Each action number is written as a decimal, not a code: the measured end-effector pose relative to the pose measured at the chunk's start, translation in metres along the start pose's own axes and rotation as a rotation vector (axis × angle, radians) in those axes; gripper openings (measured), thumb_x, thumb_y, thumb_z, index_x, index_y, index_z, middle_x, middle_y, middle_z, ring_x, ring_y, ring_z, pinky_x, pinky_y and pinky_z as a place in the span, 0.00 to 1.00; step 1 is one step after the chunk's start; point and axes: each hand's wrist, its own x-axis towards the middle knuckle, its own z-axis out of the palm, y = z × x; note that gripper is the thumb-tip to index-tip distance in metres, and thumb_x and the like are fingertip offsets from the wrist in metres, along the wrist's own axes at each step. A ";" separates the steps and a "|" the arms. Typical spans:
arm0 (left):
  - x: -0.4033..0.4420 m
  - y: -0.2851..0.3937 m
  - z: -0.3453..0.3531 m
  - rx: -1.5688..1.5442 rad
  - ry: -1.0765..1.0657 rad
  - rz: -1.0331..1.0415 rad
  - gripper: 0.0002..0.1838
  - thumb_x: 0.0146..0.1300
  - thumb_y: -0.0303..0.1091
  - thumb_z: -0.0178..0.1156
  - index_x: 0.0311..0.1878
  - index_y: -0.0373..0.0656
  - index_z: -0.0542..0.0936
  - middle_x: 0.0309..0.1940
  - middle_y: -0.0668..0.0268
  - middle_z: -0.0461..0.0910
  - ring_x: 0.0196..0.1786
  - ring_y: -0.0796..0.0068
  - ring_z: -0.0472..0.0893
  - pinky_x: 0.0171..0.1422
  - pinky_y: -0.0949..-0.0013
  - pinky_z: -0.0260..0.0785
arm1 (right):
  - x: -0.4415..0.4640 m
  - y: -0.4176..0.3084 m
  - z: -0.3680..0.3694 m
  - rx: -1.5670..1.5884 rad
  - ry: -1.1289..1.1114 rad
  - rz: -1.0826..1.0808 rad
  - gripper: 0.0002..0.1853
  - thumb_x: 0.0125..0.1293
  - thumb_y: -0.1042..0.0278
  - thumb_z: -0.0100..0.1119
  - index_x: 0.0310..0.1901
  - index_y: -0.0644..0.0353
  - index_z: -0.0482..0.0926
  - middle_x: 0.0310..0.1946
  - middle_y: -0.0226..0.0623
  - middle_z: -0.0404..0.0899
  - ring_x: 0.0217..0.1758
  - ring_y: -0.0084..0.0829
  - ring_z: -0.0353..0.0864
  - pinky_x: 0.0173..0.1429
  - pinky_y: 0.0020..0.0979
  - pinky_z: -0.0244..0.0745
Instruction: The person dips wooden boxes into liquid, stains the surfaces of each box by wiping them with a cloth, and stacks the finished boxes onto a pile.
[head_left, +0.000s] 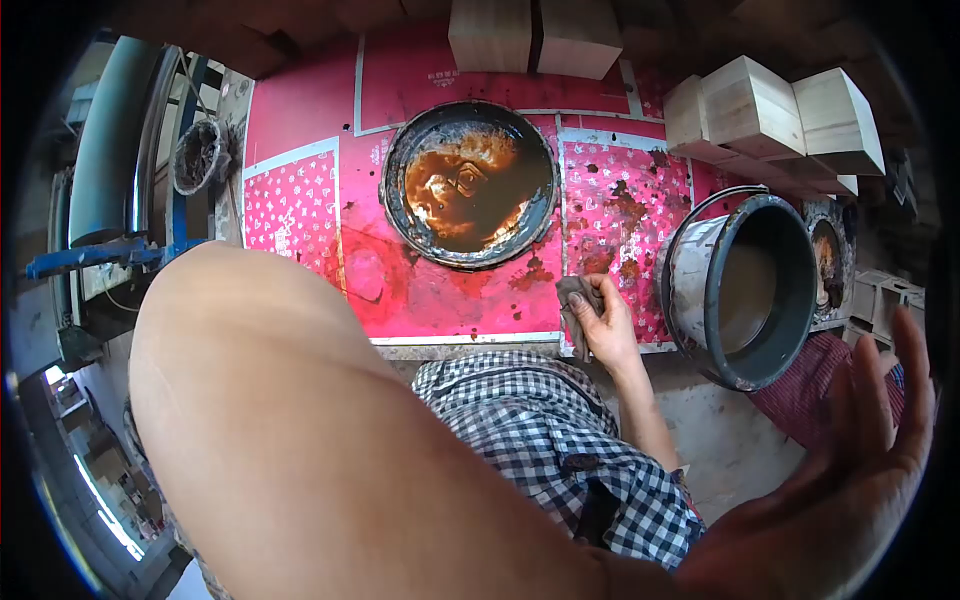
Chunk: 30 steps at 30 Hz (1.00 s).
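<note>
My left forearm crosses close in front of the camera, bent at the elbow. Its hand, my left hand (830,490), is at the lower right, with fingers stretched out and nothing visible in them. My right hand (605,322) is at the table's front edge, its fingers closed on a crumpled grey-brown rag (577,298). Ahead of it to the left is a round dark basin (548,205) with glossy brown liquid inside. On its right stands a dark bucket (695,275) with a raised handle, holding murky water.
A red patterned covering (440,305) with brown stains lies over the table. Pale wooden blocks (752,108) are stacked at the back right, and two more wooden blocks (490,38) stand at the back. A crusted pot (202,157) hangs near a blue metal frame (110,257) at left.
</note>
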 end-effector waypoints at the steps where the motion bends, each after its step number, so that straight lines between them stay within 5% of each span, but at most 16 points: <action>1: 0.004 0.000 -0.001 0.005 0.006 -0.003 0.19 0.55 0.37 0.56 0.47 0.36 0.78 0.33 0.55 0.82 0.44 0.55 0.80 0.44 0.49 0.72 | 0.000 0.004 0.000 0.027 -0.011 0.024 0.13 0.63 0.68 0.61 0.45 0.64 0.71 0.35 0.42 0.81 0.40 0.30 0.82 0.43 0.30 0.75; 5: 0.022 0.006 -0.002 0.018 0.046 -0.002 0.19 0.55 0.37 0.56 0.47 0.36 0.79 0.34 0.54 0.82 0.44 0.55 0.80 0.44 0.50 0.72 | 0.004 0.004 -0.007 -0.112 0.002 -0.026 0.15 0.62 0.68 0.61 0.46 0.63 0.71 0.36 0.43 0.81 0.41 0.32 0.81 0.46 0.33 0.74; 6: 0.025 0.008 -0.002 0.021 0.050 -0.010 0.19 0.55 0.37 0.56 0.47 0.36 0.79 0.34 0.54 0.82 0.44 0.55 0.80 0.44 0.50 0.72 | 0.007 0.003 -0.007 -0.070 -0.026 0.049 0.13 0.63 0.73 0.59 0.47 0.64 0.71 0.37 0.35 0.78 0.42 0.22 0.76 0.49 0.27 0.72; 13: 0.043 0.004 0.007 0.010 0.083 -0.015 0.18 0.56 0.38 0.55 0.46 0.36 0.79 0.34 0.54 0.82 0.44 0.55 0.81 0.44 0.50 0.73 | 0.021 -0.007 -0.007 0.124 0.001 0.132 0.13 0.63 0.71 0.61 0.46 0.64 0.72 0.36 0.33 0.78 0.41 0.22 0.74 0.47 0.25 0.70; 16: 0.047 0.001 0.009 -0.007 0.098 -0.019 0.18 0.56 0.38 0.55 0.46 0.36 0.79 0.34 0.53 0.82 0.44 0.55 0.81 0.44 0.50 0.73 | 0.027 -0.007 -0.004 -0.031 0.034 0.056 0.12 0.64 0.71 0.60 0.46 0.64 0.72 0.36 0.33 0.77 0.41 0.22 0.74 0.47 0.25 0.70; 19: 0.048 -0.004 0.012 -0.012 0.095 -0.035 0.18 0.56 0.38 0.55 0.45 0.36 0.80 0.34 0.53 0.82 0.44 0.55 0.81 0.43 0.51 0.73 | 0.027 -0.014 -0.007 0.200 -0.020 0.238 0.11 0.65 0.73 0.58 0.47 0.64 0.71 0.36 0.33 0.77 0.41 0.21 0.75 0.47 0.24 0.71; 20: 0.049 -0.005 0.013 -0.011 0.091 -0.040 0.18 0.56 0.38 0.55 0.45 0.36 0.80 0.34 0.53 0.82 0.44 0.55 0.81 0.43 0.51 0.73 | 0.028 -0.006 -0.004 0.118 0.024 0.101 0.11 0.65 0.73 0.58 0.47 0.64 0.71 0.36 0.33 0.78 0.38 0.21 0.76 0.45 0.24 0.72; 23: 0.051 -0.009 0.014 -0.007 0.095 -0.044 0.18 0.56 0.38 0.54 0.45 0.36 0.80 0.35 0.52 0.82 0.43 0.55 0.81 0.43 0.51 0.73 | 0.030 0.007 -0.009 0.107 0.004 0.129 0.11 0.63 0.73 0.59 0.45 0.64 0.71 0.37 0.40 0.81 0.39 0.27 0.81 0.44 0.29 0.75; 30: 0.068 -0.018 0.022 -0.055 0.141 -0.042 0.17 0.57 0.38 0.54 0.44 0.36 0.80 0.35 0.52 0.82 0.43 0.54 0.81 0.43 0.51 0.73 | 0.027 -0.008 -0.019 0.122 0.029 0.186 0.11 0.64 0.76 0.57 0.47 0.64 0.71 0.38 0.36 0.77 0.41 0.22 0.76 0.47 0.25 0.73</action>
